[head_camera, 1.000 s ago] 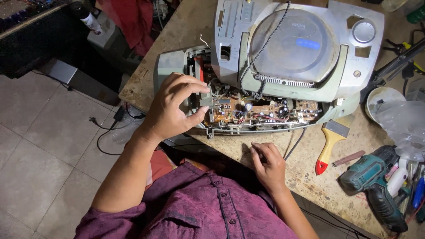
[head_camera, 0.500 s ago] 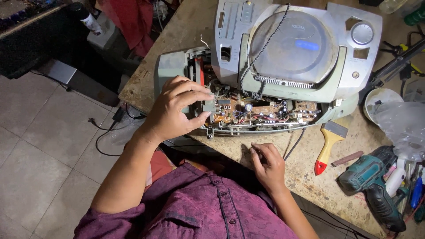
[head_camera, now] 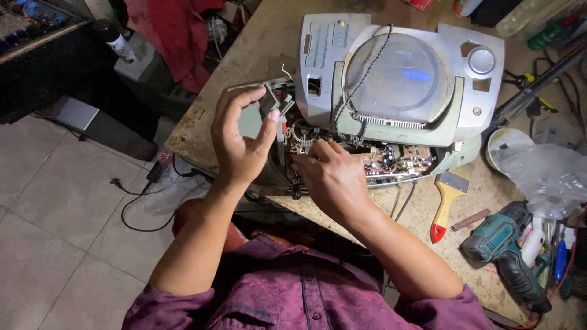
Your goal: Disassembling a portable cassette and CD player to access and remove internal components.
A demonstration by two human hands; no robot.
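Observation:
A silver portable disc player and radio lies opened on the workbench, with its circuit board and a toothed gear exposed at the near edge. My left hand is raised at the unit's left end, its fingertips pinching a small grey plastic part. My right hand rests on the exposed mechanism beside the gear, fingers curled down onto it; what they touch is hidden. A braided dark cord runs over the lid.
A yellow-handled paintbrush with a red tip lies right of my right hand. A teal cordless drill, a clear plastic bag and a white bowl sit at the right. A black cable trails on the tiled floor.
My left hand has lifted off the mechanism with a small grey part pinched in it. My right hand has moved from the bench edge up onto the exposed mechanism.

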